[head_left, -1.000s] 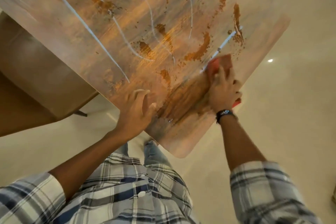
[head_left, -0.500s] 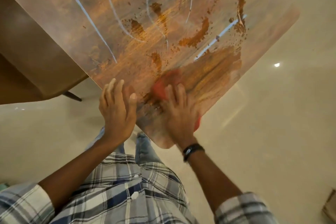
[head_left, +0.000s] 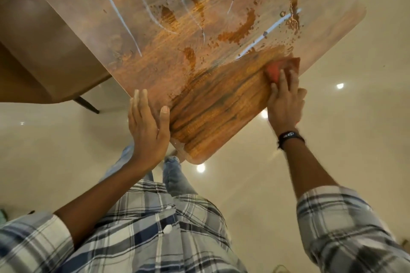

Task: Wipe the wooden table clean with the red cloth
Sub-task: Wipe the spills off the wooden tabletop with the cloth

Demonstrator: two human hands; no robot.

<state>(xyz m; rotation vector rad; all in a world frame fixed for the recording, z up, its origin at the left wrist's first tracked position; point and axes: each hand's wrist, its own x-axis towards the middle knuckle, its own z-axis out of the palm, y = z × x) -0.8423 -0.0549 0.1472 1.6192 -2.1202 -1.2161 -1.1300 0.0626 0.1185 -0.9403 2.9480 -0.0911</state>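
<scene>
The cloth [head_left: 278,70] sits at the right edge of the worktop [head_left: 213,122], bunched under the fingers of the right hand [head_left: 285,104]. That hand's grip is wide: the fingers lie fairly straight over the cloth and press it down rather than curling round it. The left hand [head_left: 148,126] has its grip wide too and holds nothing, with its fingers straight along the near left edge and its thumb on the top surface, seemingly steadying the worktop.

The next move turns on where the dirt lies from the cloth. A darker, cleaner band runs from the near corner across to the cloth, its long axis following the wood grain. Everything to be wiped lies beyond that band, away from the person and mostly to the left of the cloth: orange-brown smears [head_left: 241,31] with scattered specks, and thin white streaks [head_left: 117,15] further left. One pale streak [head_left: 271,30] begins just past the cloth. The right hand is far nearer all of this, so the next pass probably goes forward and then leftward.

No brand, label or writing can be read; the wristband [head_left: 289,136] has a small mark too tiny to make out
</scene>
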